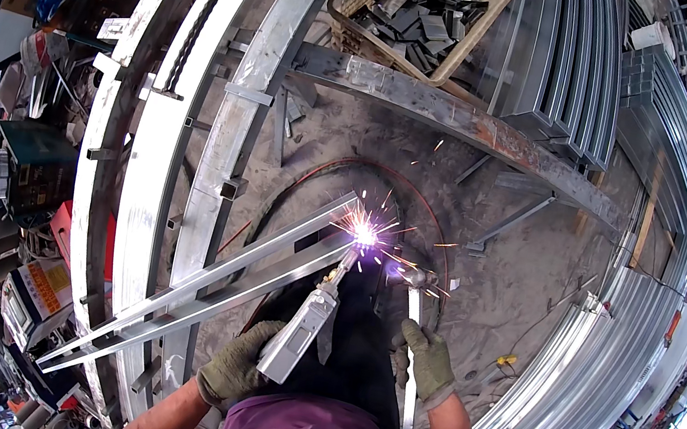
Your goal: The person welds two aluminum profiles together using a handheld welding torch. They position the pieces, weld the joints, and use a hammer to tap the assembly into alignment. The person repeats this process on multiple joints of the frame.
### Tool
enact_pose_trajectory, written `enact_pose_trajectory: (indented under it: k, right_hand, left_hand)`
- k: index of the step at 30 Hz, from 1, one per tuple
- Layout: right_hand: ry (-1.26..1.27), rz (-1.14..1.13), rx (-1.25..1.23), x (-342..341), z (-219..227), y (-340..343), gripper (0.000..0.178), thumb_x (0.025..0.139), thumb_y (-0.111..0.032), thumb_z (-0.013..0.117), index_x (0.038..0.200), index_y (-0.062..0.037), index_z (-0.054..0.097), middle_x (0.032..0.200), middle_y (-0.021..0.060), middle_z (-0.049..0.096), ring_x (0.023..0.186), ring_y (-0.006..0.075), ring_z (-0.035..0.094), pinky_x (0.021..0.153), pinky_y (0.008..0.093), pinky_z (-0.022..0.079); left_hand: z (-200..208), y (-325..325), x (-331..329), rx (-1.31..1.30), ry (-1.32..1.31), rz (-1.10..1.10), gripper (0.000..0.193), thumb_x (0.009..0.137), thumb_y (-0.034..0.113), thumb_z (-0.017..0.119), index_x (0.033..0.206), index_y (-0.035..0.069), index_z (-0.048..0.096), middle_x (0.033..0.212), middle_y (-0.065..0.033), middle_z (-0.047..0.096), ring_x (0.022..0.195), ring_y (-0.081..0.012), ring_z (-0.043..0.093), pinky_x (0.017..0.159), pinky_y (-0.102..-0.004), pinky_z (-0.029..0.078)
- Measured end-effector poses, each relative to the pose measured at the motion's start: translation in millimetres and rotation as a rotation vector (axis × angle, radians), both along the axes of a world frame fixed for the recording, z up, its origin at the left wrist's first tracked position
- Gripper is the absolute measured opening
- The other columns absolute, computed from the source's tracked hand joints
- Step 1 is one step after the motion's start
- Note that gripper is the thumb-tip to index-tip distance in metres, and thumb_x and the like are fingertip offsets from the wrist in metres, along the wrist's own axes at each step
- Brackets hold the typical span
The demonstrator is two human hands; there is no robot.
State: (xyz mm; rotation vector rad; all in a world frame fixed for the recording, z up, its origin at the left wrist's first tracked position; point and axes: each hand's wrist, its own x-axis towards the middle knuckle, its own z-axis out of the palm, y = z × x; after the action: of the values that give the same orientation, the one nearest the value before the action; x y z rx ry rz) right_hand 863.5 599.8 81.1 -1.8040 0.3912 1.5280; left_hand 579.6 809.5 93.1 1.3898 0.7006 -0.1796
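Observation:
My left hand [238,365], in a green work glove, is closed around the grey body of a handheld welding gun [301,332]. Bright light and flying sparks burst at the gun's tip, by the end of two long, narrow metal tubes [243,286]. The glare hides the exact spot where tip and metal meet. On the other side, my gloved right hand [431,361] grips the pale, straight handle of a hammer [415,301]. Its head is up near the sparks, just right of the glare.
Long steel beams [236,122] of a work stand run along the left, with a crossbeam [469,126] ahead. Beyond it sits a plastic basket [340,7] of metal offcuts. Stacked metal profiles [587,368] lie at right; machines [40,166] crowd the far left. A hose [315,168] curls on the floor.

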Motion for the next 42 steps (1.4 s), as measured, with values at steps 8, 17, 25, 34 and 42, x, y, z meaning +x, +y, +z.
enact_pose_trajectory:
  k: [8, 17, 25, 34, 42]
  right_hand:
    - [0.0, -0.008, -0.012, 0.8, 3.1, 1.8, 0.051, 0.113, -0.049, 0.067, 0.102, 0.0, 0.07, 0.061, 0.0047, 0.058, 0.041, 0.0175, 0.055, 0.039, 0.0321, 0.044]
    - [0.009, -0.011, -0.044, 0.7, 1.1, 1.7, 0.048, 0.113, -0.048, 0.067, 0.102, -0.001, 0.07, 0.062, 0.0041, 0.059, 0.041, 0.0169, 0.055, 0.038, 0.0319, 0.045]
    - [0.01, -0.013, -0.029, -0.1, 0.3, 1.2, 0.049, 0.113, -0.047, 0.066, 0.102, 0.0006, 0.07, 0.062, 0.0044, 0.059, 0.04, 0.0171, 0.055, 0.038, 0.0315, 0.045]
    - [0.001, -0.003, -0.027, 1.3, 2.3, 1.6, 0.051, 0.113, -0.046, 0.066, 0.104, 0.0039, 0.07, 0.062, 0.0041, 0.06, 0.042, 0.0161, 0.058, 0.04, 0.0323, 0.045]
    - [-0.022, 0.014, -0.022, 0.5, 3.6, 2.1, 0.051, 0.113, -0.049, 0.066, 0.103, 0.0008, 0.07, 0.063, 0.0045, 0.059, 0.042, 0.0163, 0.056, 0.041, 0.0316, 0.045]
  left_hand:
    - [-3.4, -1.0, -0.4, -0.152, -0.018, 0.104, 0.083, 0.094, 0.049, 0.09, 0.156, 0.005, 0.056, 0.142, -0.012, 0.068, 0.134, -0.0232, 0.064, 0.117, -0.0393, 0.05]
    - [-0.5, 0.8, -1.5, -0.098, -0.017, 0.043, 0.079, 0.096, 0.048, 0.088, 0.155, 0.005, 0.056, 0.14, -0.0115, 0.069, 0.131, -0.0228, 0.066, 0.114, -0.0387, 0.052]
    - [-2.0, -3.0, -1.9, -0.062, 0.002, 0.041, 0.071, 0.099, 0.043, 0.083, 0.153, 0.005, 0.058, 0.138, -0.0136, 0.07, 0.13, -0.0257, 0.068, 0.112, -0.0392, 0.053]
    - [-3.2, -5.7, -3.3, -0.033, -0.008, 0.044, 0.068, 0.097, 0.036, 0.085, 0.151, 0.004, 0.059, 0.134, -0.0142, 0.072, 0.125, -0.0255, 0.071, 0.109, -0.0387, 0.055]
    - [0.8, -6.1, -1.1, -0.063, 0.04, 0.051, 0.065, 0.096, 0.031, 0.086, 0.149, 0.005, 0.06, 0.133, -0.0138, 0.073, 0.123, -0.0238, 0.071, 0.108, -0.0381, 0.056]
